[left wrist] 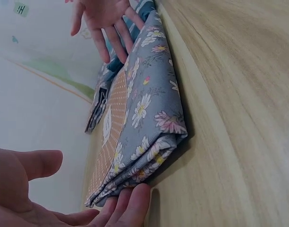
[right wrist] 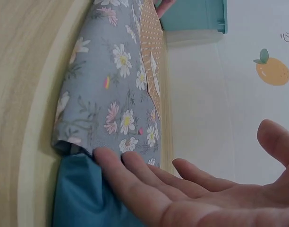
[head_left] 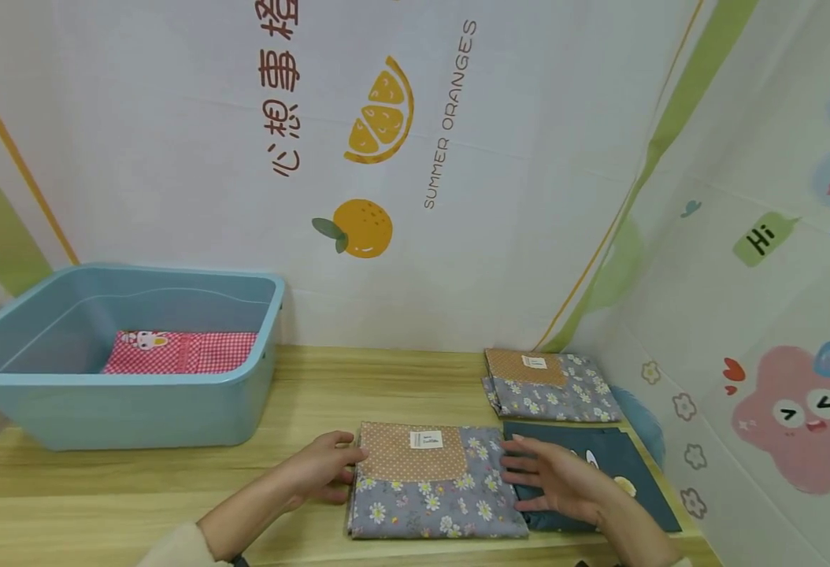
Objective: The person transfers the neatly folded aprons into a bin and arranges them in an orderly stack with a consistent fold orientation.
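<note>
A folded grey daisy-print cloth [head_left: 429, 504] with a tan dotted panel and a white label lies on the table between my two hands. My left hand [head_left: 326, 468] touches its left edge; in the left wrist view the fingertips [left wrist: 137, 198] meet the folded layers and the thumb stands up, apart from the cloth. On the other side, my right hand [head_left: 557, 480] has its extended fingers at the cloth's right edge, above a folded dark teal cloth [head_left: 642, 492]. In the right wrist view the fingertips [right wrist: 106, 156] touch the daisy-print cloth. Neither hand curls round anything.
A blue plastic tub [head_left: 153, 409] stands at the left with a folded red checked cloth [head_left: 202, 352] inside. Another folded daisy-print cloth [head_left: 557, 402] lies at the back right. Printed sheets [head_left: 528, 260] hang behind and to the right of the wooden table [head_left: 316, 394].
</note>
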A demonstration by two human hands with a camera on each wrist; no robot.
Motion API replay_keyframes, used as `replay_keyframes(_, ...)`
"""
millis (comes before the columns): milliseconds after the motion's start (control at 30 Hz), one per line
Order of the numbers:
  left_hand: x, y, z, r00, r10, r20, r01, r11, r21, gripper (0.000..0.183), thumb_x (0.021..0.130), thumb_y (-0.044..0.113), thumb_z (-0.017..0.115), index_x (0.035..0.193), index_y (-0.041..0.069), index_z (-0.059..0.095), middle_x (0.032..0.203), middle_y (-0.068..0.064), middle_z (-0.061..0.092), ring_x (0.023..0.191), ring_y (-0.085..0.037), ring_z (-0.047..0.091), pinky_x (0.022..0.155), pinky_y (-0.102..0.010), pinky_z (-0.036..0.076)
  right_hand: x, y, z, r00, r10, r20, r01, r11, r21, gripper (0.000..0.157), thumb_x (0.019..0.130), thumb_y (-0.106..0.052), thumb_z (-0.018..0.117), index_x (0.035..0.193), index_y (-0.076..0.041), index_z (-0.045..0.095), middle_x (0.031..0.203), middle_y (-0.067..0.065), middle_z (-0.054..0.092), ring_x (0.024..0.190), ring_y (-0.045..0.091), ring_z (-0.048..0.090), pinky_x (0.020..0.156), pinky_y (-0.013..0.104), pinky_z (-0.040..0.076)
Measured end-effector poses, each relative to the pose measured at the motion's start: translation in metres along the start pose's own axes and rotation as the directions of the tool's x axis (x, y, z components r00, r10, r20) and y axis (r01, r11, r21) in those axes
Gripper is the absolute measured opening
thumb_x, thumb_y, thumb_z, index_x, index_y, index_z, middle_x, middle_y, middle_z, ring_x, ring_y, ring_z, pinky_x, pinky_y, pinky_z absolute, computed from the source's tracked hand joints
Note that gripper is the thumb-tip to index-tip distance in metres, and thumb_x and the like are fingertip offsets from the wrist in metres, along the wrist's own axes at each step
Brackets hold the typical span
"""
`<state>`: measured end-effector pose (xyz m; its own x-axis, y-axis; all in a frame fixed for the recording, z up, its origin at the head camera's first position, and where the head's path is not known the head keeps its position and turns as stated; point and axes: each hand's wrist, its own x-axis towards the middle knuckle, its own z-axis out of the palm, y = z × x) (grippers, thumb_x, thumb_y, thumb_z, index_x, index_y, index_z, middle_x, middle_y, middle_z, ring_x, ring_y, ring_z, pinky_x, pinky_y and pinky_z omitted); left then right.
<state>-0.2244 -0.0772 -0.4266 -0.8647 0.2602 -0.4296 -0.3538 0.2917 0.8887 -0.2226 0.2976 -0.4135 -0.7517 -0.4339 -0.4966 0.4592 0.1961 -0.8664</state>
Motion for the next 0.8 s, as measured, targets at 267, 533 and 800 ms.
replay_keyframes(267,-0.0017,-0.0018,-0.0079,0.999,0.02,-0.033,-0.02,1.0,0.017,0.065,0.103,0.023,0.054,0.15,-0.014,0.028,0.128,-0.025,0.055,0.101,-0.029,0.058,0.083,-0.048,0.06,0.007,0.0022,0.0042,0.998,-0.034,0.057,0.033,0.999,0.022,0.081,0.108,-0.053,0.032,0.16,0.004,0.007,0.165,0.034,0.006,0.152,0.049,0.018,0.112,0.061,0.041)
replay_keyframes(533,-0.0033,-0.0014,-0.0101,0.999,0.038,-0.038,-0.035,0.997,0.064,0.061,0.104,0.024,0.053,0.149,-0.012,0.032,0.123,-0.021,0.06,0.098,-0.026,0.059,0.079,-0.045,0.06,-0.002,0.0,-0.0023,0.999,-0.046,0.024,0.046,0.999,0.01,0.083,0.108,-0.054,0.031,0.16,0.006,0.005,0.164,0.036,0.007,0.152,0.051,0.017,0.111,0.061,0.042)
replay_keyframes(800,-0.0036,0.0015,-0.0108,0.999,-0.004,-0.034,0.005,0.999,0.042,0.061,0.104,0.024,0.053,0.148,-0.013,0.033,0.118,-0.019,0.056,0.093,-0.024,0.057,0.076,-0.042,0.06,0.0062,0.0008,0.0025,1.0,-0.016,-0.002,0.017,1.0,0.018,0.087,0.107,-0.056,0.034,0.16,0.006,0.005,0.162,0.039,0.0,0.151,0.055,0.009,0.108,0.063,0.043)
